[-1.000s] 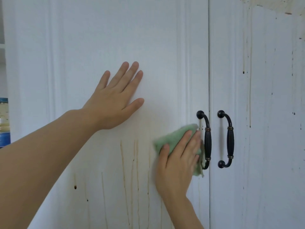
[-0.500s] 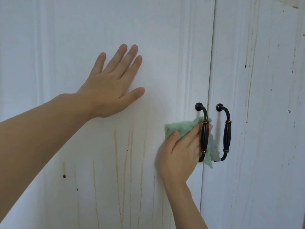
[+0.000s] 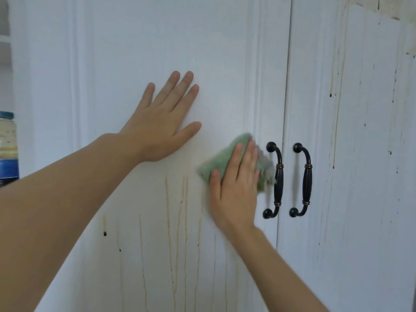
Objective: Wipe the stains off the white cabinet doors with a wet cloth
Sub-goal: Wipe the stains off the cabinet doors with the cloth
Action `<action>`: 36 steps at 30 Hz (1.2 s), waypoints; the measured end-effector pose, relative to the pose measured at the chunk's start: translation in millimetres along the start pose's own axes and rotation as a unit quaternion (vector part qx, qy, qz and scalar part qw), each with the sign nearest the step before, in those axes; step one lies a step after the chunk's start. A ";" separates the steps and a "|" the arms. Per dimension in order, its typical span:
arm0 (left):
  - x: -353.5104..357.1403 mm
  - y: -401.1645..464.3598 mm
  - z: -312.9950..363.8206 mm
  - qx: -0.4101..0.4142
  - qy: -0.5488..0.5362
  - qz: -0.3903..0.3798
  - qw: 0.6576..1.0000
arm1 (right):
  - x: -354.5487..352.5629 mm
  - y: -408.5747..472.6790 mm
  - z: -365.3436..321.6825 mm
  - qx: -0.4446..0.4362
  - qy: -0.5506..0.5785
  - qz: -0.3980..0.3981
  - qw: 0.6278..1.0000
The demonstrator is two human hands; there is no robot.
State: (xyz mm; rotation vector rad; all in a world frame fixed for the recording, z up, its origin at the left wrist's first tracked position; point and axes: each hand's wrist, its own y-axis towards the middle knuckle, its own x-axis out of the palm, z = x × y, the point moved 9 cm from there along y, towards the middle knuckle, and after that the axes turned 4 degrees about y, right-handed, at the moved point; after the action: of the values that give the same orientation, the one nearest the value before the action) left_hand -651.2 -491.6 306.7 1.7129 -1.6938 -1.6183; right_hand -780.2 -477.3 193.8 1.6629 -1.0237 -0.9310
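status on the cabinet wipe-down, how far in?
Early. Done: the upper part of the left door looks clean. In hand: the right hand presses the green cloth flat beside the left handle, while the left hand braces the door. Left: brown drip streaks below the cloth, plus the streaked, speckled right door.

The left cabinet door (image 3: 157, 41) under my palm is white, streaked toward its lower edge with thin brownish-yellow drip lines (image 3: 167, 199) and a few dark brown dots, and the cloth (image 3: 221, 159) under my fingers is pale green. The right cabinet door (image 3: 360, 176) is white too, run through with fainter yellow-brown trails and small black specks, with a patchy beige stain at its top right corner. Both handles (image 3: 278, 181) are black with thin coppery bands, and the jar (image 3: 7, 149) past the left door's edge is cream with a blue band and blue lid.
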 end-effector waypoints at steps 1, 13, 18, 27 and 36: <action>-1.7 -4.4 -0.6 -0.005 -0.012 0.007 1.000 | -3.3 22.4 -5.8 -0.003 -0.007 0.008 1.000; 8.9 -62.9 -46.0 -0.113 0.042 0.051 0.991 | 32.2 -122.6 3.2 -0.124 -0.114 -0.114 0.979; -3.2 -64.7 -50.3 -0.105 -0.003 0.032 0.994 | 24.9 -56.2 -21.2 -0.165 -0.098 -0.122 0.974; -25.2 -131.7 -108.8 -0.168 -0.041 0.066 0.983 | 28.7 56.4 -94.8 -0.095 -0.070 -0.012 0.993; 18.5 -181.8 -86.4 -0.193 -0.101 -0.020 0.976 | 68.9 -137.2 -78.7 -0.357 -0.083 -0.236 0.900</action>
State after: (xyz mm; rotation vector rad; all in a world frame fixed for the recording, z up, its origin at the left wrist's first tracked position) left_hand -489.1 -495.4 186.1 1.4414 -1.3097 -2.0393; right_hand -654.9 -487.0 75.6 1.2113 -0.2824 -1.5635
